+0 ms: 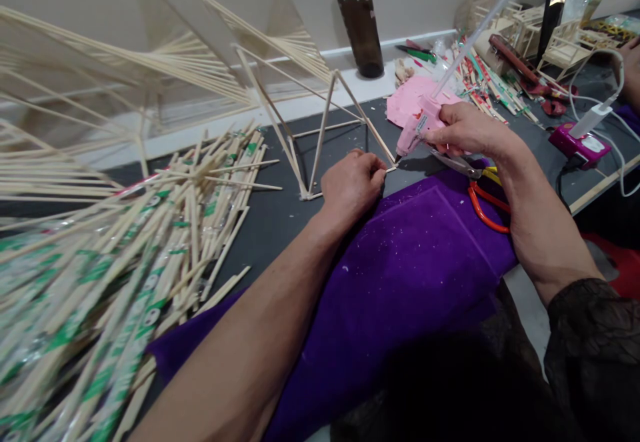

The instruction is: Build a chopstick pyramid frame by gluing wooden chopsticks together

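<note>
My right hand (467, 129) is closed round a pink hot glue gun (414, 129) with a long clear glue stick (483, 32) rising out of its back. The gun's nozzle meets the near right corner of a frame of wooden sticks (326, 112) standing on the dark table. At that corner, my left hand (353, 182) pinches a bottom wooden stick (391, 170), its fingers closed round it. Orange-handled scissors (483, 205) lie just below my right wrist, on the purple cloth (400, 249).
Many chopsticks (165, 255), many in wrappers, pile at the left beside larger stick structures (200, 62). A dark bottle (361, 32) with a red lid stands by the wall. At right are a purple power adapter (580, 145), cables, and another person's hand (631, 72).
</note>
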`<state>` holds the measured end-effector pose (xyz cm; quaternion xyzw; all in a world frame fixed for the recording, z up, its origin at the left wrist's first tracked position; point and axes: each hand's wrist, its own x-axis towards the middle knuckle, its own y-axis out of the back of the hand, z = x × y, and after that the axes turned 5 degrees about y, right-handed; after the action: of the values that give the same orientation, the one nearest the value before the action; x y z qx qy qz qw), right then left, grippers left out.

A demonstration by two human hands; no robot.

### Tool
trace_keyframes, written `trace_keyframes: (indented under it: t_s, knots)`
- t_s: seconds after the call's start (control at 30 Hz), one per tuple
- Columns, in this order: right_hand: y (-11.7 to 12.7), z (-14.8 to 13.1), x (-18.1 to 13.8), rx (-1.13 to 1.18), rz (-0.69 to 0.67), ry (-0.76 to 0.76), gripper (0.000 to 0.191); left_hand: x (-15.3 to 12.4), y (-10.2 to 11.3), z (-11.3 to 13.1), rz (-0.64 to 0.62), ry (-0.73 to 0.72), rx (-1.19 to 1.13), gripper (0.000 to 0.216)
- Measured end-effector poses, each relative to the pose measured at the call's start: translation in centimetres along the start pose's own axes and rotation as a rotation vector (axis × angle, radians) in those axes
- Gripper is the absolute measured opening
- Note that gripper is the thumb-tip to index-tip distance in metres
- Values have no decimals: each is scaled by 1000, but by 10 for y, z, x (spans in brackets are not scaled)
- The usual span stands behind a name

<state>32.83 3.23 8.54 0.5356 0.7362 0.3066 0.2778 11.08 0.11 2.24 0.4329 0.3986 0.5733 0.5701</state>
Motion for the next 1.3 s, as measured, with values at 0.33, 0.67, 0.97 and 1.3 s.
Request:
trace_keyframes:
  t_s: [0.33, 0.67, 0.97, 1.3]
  knots:
    - [0, -9, -4, -14, 8, -3, 13, 0, -2, 0, 16, 8, -11, 25]
    - [-1, -11, -6, -19, 17, -3, 13, -1, -1, 1, 12, 10, 8, 27]
    - [3, -2, -3, 43, 31, -19, 18, -2, 2, 2, -16, 10, -14, 26]
    - [-1, 2, 2, 102, -25, 88, 23, 0, -1, 1, 12, -3, -6, 27]
